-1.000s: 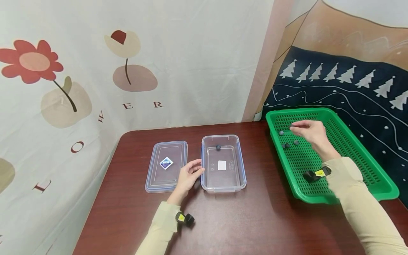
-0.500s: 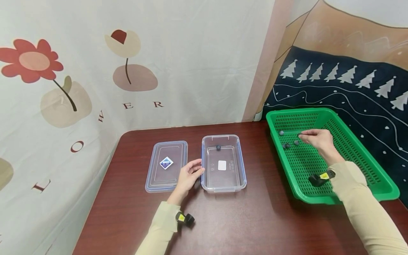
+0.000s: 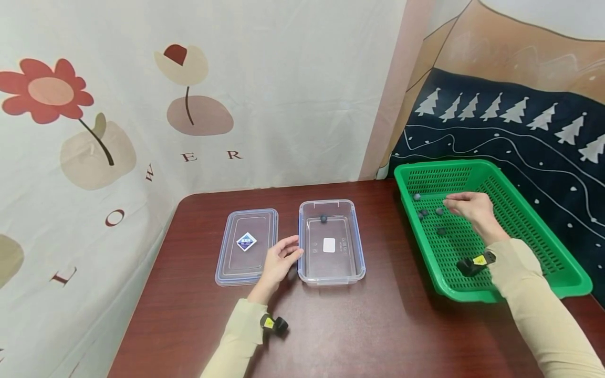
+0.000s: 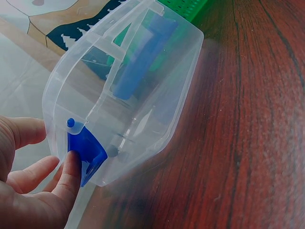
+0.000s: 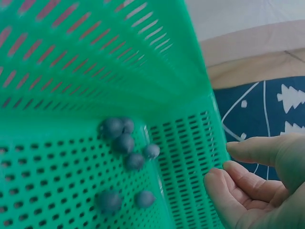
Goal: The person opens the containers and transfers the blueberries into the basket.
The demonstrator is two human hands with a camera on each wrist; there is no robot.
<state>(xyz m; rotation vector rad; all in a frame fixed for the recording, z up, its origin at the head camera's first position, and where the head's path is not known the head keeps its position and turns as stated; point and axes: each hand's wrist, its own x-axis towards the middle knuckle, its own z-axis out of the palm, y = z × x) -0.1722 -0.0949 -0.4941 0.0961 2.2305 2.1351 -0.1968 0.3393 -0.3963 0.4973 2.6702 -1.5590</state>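
My left hand (image 3: pixel 278 261) rests at the left side of a clear lidless container (image 3: pixel 353 275), its fingertips touching the wall and a blue latch (image 4: pixel 86 151) in the left wrist view. One blueberry (image 3: pixel 323 219) lies inside, near the far end. My right hand (image 3: pixel 472 206) is over the green basket (image 3: pixel 564 251), fingers bent loosely. In the right wrist view, thumb and fingertips stand apart with nothing between them. Several blueberries (image 5: pixel 123 143) lie on the basket floor near its far left corner; a single blueberry (image 3: pixel 441 231) sits nearer than the others.
The container's lid (image 3: pixel 236 262), with a blue diamond label, lies flat left of the container, just beyond my left hand. Everything stands on a dark red wooden table (image 3: pixel 340 336). Printed curtains (image 3: pixel 302 105) hang behind the table.
My right hand moved slightly right, then let go of the blueberry it pinched. A blueberry now shows lower on the basket floor, and another near the left wall has shifted slightly. My left hand has stayed still.
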